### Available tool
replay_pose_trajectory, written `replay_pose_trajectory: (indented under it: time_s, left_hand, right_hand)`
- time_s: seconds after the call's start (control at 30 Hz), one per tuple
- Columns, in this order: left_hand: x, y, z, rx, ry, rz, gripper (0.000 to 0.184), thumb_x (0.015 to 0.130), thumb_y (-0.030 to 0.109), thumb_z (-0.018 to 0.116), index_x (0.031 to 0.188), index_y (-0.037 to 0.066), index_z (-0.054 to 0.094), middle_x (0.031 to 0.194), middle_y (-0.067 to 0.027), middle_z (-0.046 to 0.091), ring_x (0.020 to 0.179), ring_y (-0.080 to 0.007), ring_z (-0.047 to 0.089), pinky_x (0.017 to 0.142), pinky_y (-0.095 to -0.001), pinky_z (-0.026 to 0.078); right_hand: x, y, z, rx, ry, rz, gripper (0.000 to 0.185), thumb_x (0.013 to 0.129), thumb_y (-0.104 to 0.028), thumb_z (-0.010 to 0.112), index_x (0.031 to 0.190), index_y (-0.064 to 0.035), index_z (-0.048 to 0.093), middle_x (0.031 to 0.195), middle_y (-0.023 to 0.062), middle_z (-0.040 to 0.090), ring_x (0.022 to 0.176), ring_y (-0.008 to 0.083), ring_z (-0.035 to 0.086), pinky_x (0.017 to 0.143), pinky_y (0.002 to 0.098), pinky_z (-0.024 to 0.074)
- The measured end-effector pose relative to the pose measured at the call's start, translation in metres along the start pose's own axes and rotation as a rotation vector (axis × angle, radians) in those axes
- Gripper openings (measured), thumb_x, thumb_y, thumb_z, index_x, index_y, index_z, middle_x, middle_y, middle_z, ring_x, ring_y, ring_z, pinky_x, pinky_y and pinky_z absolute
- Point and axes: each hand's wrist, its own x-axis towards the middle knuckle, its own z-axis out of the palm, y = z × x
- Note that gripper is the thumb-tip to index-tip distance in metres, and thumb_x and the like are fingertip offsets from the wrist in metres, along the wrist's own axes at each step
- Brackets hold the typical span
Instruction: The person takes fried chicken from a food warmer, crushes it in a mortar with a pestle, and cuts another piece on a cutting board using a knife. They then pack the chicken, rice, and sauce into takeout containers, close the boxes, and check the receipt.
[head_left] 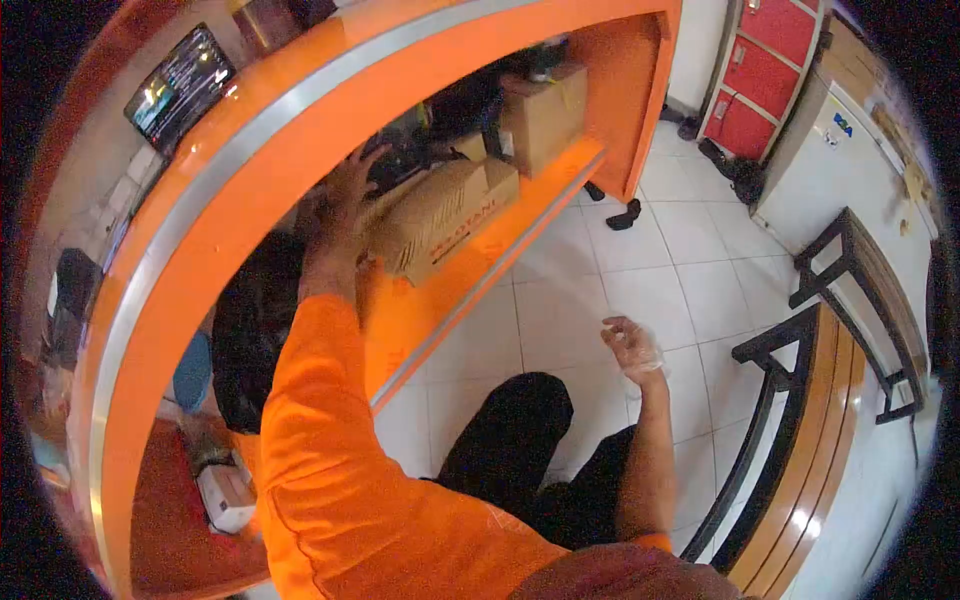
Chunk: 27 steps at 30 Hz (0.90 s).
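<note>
My left hand point(345, 190) reaches into the orange counter's lower shelf point(425, 310). Its fingers are spread beside a cardboard box point(455, 215) with red lettering, next to dark items that are hard to make out. Whether the fingertips touch the box or those items, I cannot tell. Over the tiled floor, away from the shelf, my right hand point(630, 348) hangs with its fingers loosely bent and apart, nothing visible in them. Something whitish and translucent shows near that wrist. A second, taller cardboard box point(545, 120) stands deeper along the shelf.
The counter's curved orange edge point(250, 165) arches over the shelf. A wooden bench point(810, 440) with black metal legs stands at the right. Farther back are a white fridge point(825, 170), red lockers point(755, 80) and shoes point(625, 215) on the floor. A screen point(180, 85) sits on the counter.
</note>
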Motion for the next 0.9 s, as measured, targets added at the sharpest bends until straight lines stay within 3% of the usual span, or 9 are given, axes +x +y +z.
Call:
replay_pose_trajectory:
  time_s: [0.1, 0.13, 0.23, 0.27, 0.47, 0.53, 0.63, 0.8, 0.9]
  left_hand:
    - [0.003, 0.032, 0.011, 0.289, -0.053, -0.163, 0.099, 0.066, 0.019, 0.089, 0.149, 0.043, 0.041, 0.168, 0.003, 0.007, 0.154, -0.0362, 0.006, 0.112, -0.0788, 0.013]
    - [0.006, 0.042, 0.023, 0.431, 0.012, -0.152, 0.092, 0.069, 0.028, 0.088, 0.148, 0.039, 0.044, 0.168, -0.0011, 0.009, 0.153, -0.0387, 0.005, 0.112, -0.0796, 0.01]
    - [0.014, 0.108, -0.005, 0.201, -0.206, -0.426, 0.085, 0.075, 0.043, 0.082, 0.149, 0.035, 0.043, 0.168, -0.0041, 0.009, 0.153, -0.0401, 0.005, 0.113, -0.0783, 0.005]
    - [0.013, 0.113, 0.012, 0.141, -0.141, -0.458, 0.089, 0.076, 0.057, 0.076, 0.152, 0.026, 0.04, 0.168, -0.0059, 0.01, 0.153, -0.0398, 0.004, 0.115, -0.0744, 0.002]
    - [-0.013, 0.128, 0.12, -0.299, -0.522, -0.676, 0.122, 0.069, 0.062, 0.08, 0.158, 0.007, 0.018, 0.164, -0.0235, 0.009, 0.152, -0.0431, 0.006, 0.119, -0.0647, 0.006]
    - [-0.024, 0.1, 0.158, -0.426, -0.466, -0.65, 0.125, 0.065, 0.06, 0.083, 0.159, 0.011, 0.016, 0.164, -0.0249, 0.008, 0.151, -0.045, 0.007, 0.119, -0.064, 0.008]
    - [-0.021, 0.064, 0.198, -0.619, -0.367, -0.593, 0.13, 0.06, 0.056, 0.087, 0.16, 0.017, 0.014, 0.164, -0.0269, 0.006, 0.151, -0.0477, 0.008, 0.119, -0.0628, 0.01]
    - [-0.025, 0.091, 0.2, -0.809, -0.228, -0.572, 0.123, 0.057, 0.056, 0.089, 0.158, 0.025, 0.026, 0.161, -0.0274, 0.019, 0.148, -0.047, 0.018, 0.117, -0.0629, 0.018]
    - [-0.027, 0.188, 0.05, -0.504, -0.382, -0.635, 0.114, 0.062, 0.055, 0.087, 0.155, 0.018, 0.032, 0.156, -0.0269, 0.03, 0.147, -0.0432, 0.024, 0.117, -0.0584, 0.023]
  right_hand:
    - [-0.002, 0.006, 0.002, -0.12, 0.018, 0.028, 0.034, 0.094, -0.03, 0.068, 0.117, -0.0052, 0.066, 0.092, 0.0128, 0.071, 0.08, 0.0211, 0.066, 0.077, 0.036, 0.0525]
    - [-0.004, 0.003, -0.003, -0.189, 0.012, 0.055, 0.034, 0.094, -0.031, 0.068, 0.116, -0.0056, 0.066, 0.092, 0.0131, 0.072, 0.079, 0.0218, 0.066, 0.077, 0.0367, 0.0527]
    - [-0.011, -0.006, -0.012, -0.213, 0.039, 0.122, 0.033, 0.094, -0.032, 0.068, 0.116, -0.008, 0.067, 0.095, 0.0136, 0.072, 0.079, 0.024, 0.066, 0.077, 0.0373, 0.0526]
    - [-0.013, -0.005, -0.015, -0.2, 0.029, 0.127, 0.033, 0.094, -0.032, 0.068, 0.116, -0.0088, 0.067, 0.094, 0.0136, 0.072, 0.079, 0.024, 0.065, 0.076, 0.0373, 0.0525]
    - [-0.017, 0.024, -0.027, -0.144, 0.042, 0.085, 0.033, 0.093, -0.031, 0.069, 0.119, -0.0094, 0.067, 0.092, 0.0125, 0.071, 0.079, 0.0206, 0.063, 0.075, 0.0363, 0.051]
    - [-0.018, 0.037, -0.025, 0.021, 0.033, 0.09, 0.033, 0.093, -0.029, 0.069, 0.119, -0.0086, 0.067, 0.092, 0.0118, 0.071, 0.08, 0.0191, 0.063, 0.075, 0.0358, 0.0502]
    - [-0.017, 0.027, -0.027, -0.058, -0.032, 0.173, 0.033, 0.093, -0.027, 0.07, 0.119, -0.0071, 0.066, 0.093, 0.0102, 0.069, 0.082, 0.0165, 0.061, 0.075, 0.0338, 0.0494]
    - [-0.02, 0.015, -0.015, 0.075, -0.018, 0.161, 0.03, 0.094, -0.023, 0.069, 0.119, -0.0078, 0.066, 0.095, 0.0088, 0.069, 0.086, 0.0144, 0.061, 0.077, 0.0312, 0.0491]
    - [-0.031, 0.004, -0.003, 0.236, 0.023, 0.122, 0.029, 0.096, -0.023, 0.068, 0.12, -0.0074, 0.064, 0.098, 0.0071, 0.069, 0.089, 0.0147, 0.063, 0.08, 0.0307, 0.0503]
